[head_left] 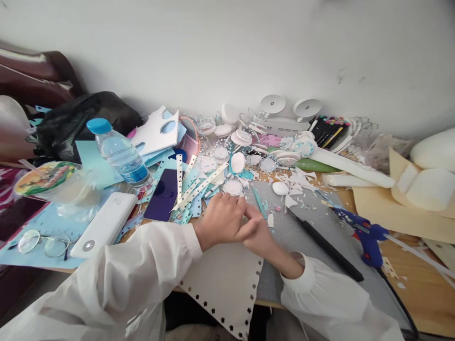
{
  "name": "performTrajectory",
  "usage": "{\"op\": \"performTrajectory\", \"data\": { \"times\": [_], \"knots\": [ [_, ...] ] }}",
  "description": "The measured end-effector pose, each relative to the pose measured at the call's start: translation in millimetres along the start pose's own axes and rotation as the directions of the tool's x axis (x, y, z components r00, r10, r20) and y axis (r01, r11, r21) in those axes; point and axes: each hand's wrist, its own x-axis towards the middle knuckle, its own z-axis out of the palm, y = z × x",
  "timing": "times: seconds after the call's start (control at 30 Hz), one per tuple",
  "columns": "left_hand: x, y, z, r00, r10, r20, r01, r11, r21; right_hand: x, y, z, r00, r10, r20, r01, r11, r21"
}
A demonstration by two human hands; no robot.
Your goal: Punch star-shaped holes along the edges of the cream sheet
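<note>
My left hand (223, 217) lies over my right hand (259, 232), and both are closed together above the front of the table. Whatever they grip, if anything, is hidden between the fingers and palms. Under and below them, a white sheet (222, 274) with star-shaped holes along its edges hangs over the table's front edge. Just beyond the hands are a white round disc (233, 187) and cream strips (199, 189) punched with small holes. A thin teal strip (260, 202) lies on the grey mat near my right hand.
Left stand a water bottle (119, 151), a phone (162, 195), a white power bank (104, 227) and glasses (44, 244). Right lie a black long-handled tool (330, 248) and a blue glue gun (368, 234) on a grey mat (284, 272). White discs (241, 137) and scraps crowd the back.
</note>
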Motion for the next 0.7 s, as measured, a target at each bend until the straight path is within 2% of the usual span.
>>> {"op": "performTrajectory", "data": {
  "times": [0.13, 0.33, 0.53, 0.7],
  "knots": [
    [-0.4, -1.2, -0.4, 0.999, -0.001, 0.037, 0.0, 1.0, 0.024, -1.0, -2.3, -2.4, 1.0, 0.007, -0.023, -0.004, 0.995, 0.102],
    [-3.9, 6.5, -1.3, 0.998, -0.008, -0.066, 0.012, 0.998, 0.062, -4.2, 1.0, -1.2, 0.996, 0.086, 0.005, -0.085, 0.986, 0.147],
    [1.1, -4.1, 16.0, 0.978, 0.138, -0.156, -0.12, 0.985, 0.121, -10.8, 5.5, 5.7, 0.989, 0.142, 0.032, -0.146, 0.972, 0.187],
    [3.1, -8.5, 21.7, 0.969, 0.169, -0.179, -0.152, 0.983, 0.103, -12.8, 8.3, 6.7, 0.987, 0.153, 0.044, -0.159, 0.965, 0.207]
  ]
}}
